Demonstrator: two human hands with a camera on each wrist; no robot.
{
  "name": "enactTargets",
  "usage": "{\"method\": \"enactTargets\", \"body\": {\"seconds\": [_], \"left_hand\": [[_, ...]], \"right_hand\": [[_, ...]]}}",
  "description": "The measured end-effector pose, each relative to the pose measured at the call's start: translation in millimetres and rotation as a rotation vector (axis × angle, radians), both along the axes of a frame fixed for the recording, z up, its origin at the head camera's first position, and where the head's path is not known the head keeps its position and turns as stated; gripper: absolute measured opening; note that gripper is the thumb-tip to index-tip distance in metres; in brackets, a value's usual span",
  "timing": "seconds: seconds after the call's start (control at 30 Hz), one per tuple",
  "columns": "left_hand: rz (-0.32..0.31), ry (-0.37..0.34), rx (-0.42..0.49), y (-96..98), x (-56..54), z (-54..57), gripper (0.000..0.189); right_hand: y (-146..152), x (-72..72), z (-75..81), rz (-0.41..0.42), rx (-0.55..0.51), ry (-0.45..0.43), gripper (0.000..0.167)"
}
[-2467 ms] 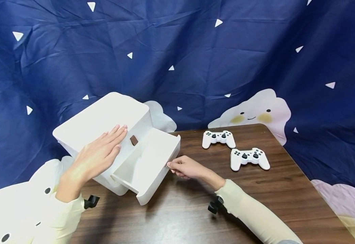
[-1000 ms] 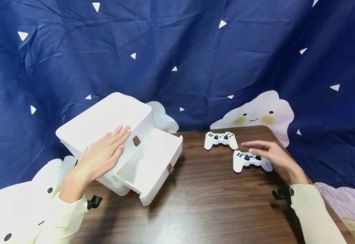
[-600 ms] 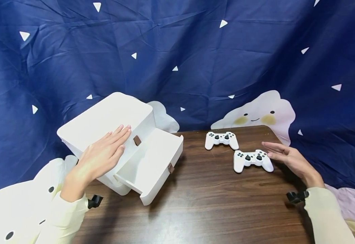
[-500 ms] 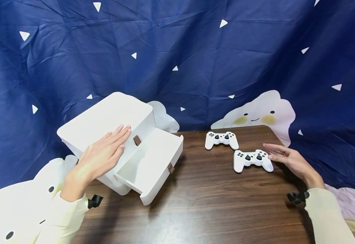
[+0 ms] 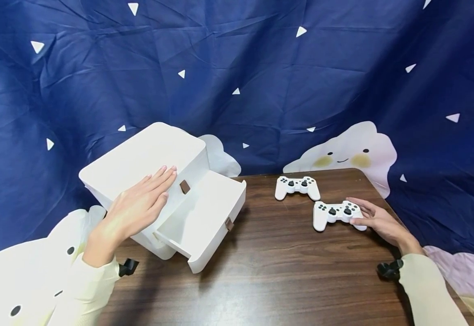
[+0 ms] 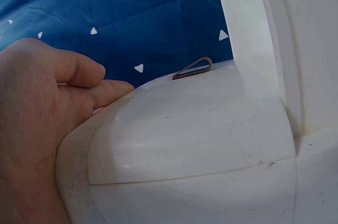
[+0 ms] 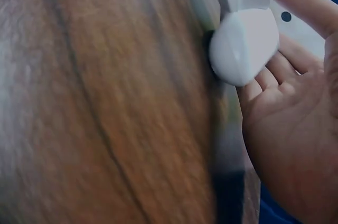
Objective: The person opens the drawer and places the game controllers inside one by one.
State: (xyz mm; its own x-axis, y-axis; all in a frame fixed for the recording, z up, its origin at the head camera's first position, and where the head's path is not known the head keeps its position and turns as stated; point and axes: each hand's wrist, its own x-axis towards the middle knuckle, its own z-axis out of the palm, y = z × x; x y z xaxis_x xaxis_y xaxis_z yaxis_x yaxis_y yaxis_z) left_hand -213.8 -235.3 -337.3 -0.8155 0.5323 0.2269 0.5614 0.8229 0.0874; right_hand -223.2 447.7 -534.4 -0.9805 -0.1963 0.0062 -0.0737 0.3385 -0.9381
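A white two-drawer box (image 5: pixel 147 156) stands at the left with its lower drawer (image 5: pixel 208 213) pulled out. My left hand (image 5: pixel 136 208) rests flat on the box top near the front edge, fingers straight; the left wrist view shows it against the box's rounded corner. Brown tabs mark the upper drawer (image 5: pixel 184 186) and the lower drawer's front. At the right, my right hand (image 5: pixel 379 224) holds the right grip of a white game controller (image 5: pixel 330 215), thumb on the near side and fingers behind. In the right wrist view the controller's grip (image 7: pixel 245 47) lies between thumb and fingers.
A second white game controller (image 5: pixel 297 188) lies just behind and left of the held one. The brown wooden table (image 5: pixel 277 271) ends at a right edge beside my right arm. A dark blue curtain (image 5: pixel 237 59) with white triangles and clouds hangs behind.
My right hand has left the lower drawer's tab, moved right past the nearer controller, then come back in and closed on its right grip. The left hand has stayed on the box.
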Motion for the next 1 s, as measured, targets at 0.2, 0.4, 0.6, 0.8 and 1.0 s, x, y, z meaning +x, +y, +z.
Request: {"method": "enactTargets", "body": {"seconds": [0.2, 0.4, 0.6, 0.8, 1.0], "left_hand": [[-0.001, 0.000, -0.001, -0.1, -0.1, -0.6, 0.054], [0.001, 0.003, -0.003, 0.2, 0.1, -0.5, 0.054], [0.001, 0.007, 0.000, 0.5, 0.4, 0.1, 0.054], [0.002, -0.003, -0.002, 0.2, -0.1, -0.4, 0.055], [0.002, 0.000, -0.006, 0.3, -0.3, -0.9, 0.055]], "right_hand": [[-2.5, -1.2, -4.8, -0.042, 0.054, 0.004, 0.084], [-4.1, -1.9, -7.1, -0.077, 0.086, 0.012, 0.085], [-9.0, -1.7, -3.5, -0.095, 0.145, 0.006, 0.086], [-15.1, -1.8, -0.2, -0.100, 0.246, -0.002, 0.088], [-17.3, -2.1, -6.3, -0.085, 0.134, 0.035, 0.078]]}}
